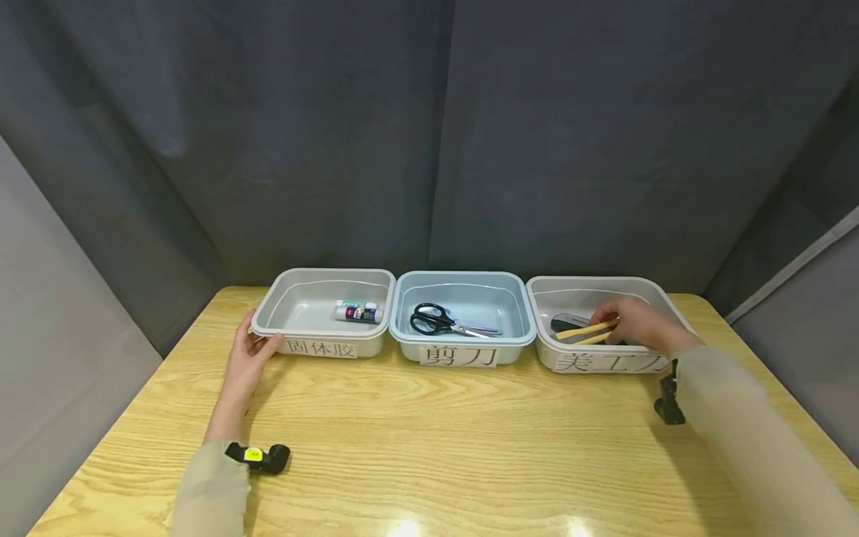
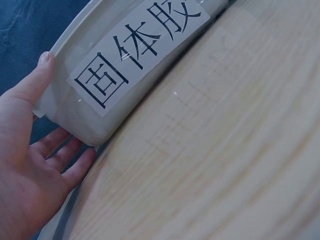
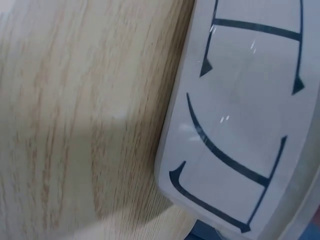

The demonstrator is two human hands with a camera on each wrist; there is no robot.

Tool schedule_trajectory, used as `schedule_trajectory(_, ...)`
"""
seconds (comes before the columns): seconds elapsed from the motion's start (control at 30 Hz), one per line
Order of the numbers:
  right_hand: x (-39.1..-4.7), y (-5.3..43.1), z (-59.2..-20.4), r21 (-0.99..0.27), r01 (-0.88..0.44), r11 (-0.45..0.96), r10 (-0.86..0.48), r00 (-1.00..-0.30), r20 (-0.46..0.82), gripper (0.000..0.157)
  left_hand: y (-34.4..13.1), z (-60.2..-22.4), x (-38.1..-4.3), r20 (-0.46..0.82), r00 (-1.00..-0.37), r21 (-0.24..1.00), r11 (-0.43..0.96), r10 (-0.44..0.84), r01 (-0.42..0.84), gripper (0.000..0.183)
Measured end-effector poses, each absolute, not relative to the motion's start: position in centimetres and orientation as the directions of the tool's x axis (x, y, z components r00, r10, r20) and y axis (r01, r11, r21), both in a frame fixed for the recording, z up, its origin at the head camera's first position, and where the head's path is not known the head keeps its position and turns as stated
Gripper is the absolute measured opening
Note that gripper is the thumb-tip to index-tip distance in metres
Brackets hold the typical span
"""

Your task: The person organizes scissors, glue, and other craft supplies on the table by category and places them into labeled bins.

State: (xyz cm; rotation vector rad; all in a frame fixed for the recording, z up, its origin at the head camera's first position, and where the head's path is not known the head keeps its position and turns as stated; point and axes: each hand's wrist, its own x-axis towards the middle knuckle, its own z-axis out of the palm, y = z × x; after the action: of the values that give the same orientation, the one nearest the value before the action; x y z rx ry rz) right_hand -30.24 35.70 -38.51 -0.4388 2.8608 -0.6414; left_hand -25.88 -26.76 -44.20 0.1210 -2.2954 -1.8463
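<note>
In the head view, my left hand [image 1: 247,356] holds the front left corner of the left light grey bin [image 1: 268,333]. The left wrist view shows the thumb on its front near the rim and the fingers around the side. My right hand [image 1: 634,322] reaches into the right light grey bin [image 1: 546,347] and pinches a yellow utility knife [image 1: 590,329]. Another yellow strip lies just below it, partly covered by the fingers. A dark utility knife [image 1: 565,324] lies behind them. The right wrist view shows the bin's front label [image 3: 240,120], not the hand.
A light blue bin [image 1: 403,333] stands between the grey ones, holding black-handled scissors [image 1: 432,319]. Glue sticks [image 1: 359,314] lie in the left bin. Chinese labels mark the fronts. All bins stand at the back of the wooden table [image 1: 429,432], before a dark curtain [image 1: 429,134].
</note>
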Motion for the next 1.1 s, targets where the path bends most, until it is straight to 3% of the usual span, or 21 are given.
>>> schedule_trajectory(0.5, -30.0, 35.4, -38.5, -0.443, -0.212, 0.871, -0.295, -0.947, -0.127, 0.03, -26.7, -44.1, -25.7, 0.107, -0.978, 0.973, 0.221, -0.179, 0.066, 0.074)
schedule_trajectory(0.9, -29.3, 35.6, -37.3, -0.348, -0.255, 0.902, -0.276, -0.961, -0.011, 0.028, -26.7, -43.9, -25.9, 0.096, -0.983, 0.969, 0.241, -0.155, 0.056, 0.079)
schedule_trajectory(1.0, -29.0, 35.3, -36.9, -0.326, -0.259, 0.909, -0.269, -0.963, 0.015, 0.024, -26.6, -43.4, -25.6, 0.131, -0.98, 0.958, 0.274, -0.149, 0.087, 0.085)
schedule_trajectory(1.1, -28.6, 35.0, -36.3, -0.302, -0.263, 0.917, -0.259, -0.964, 0.053, 0.022, -26.3, -42.6, -25.4, 0.187, -0.971, 0.908, 0.403, -0.147, 0.114, 0.09)
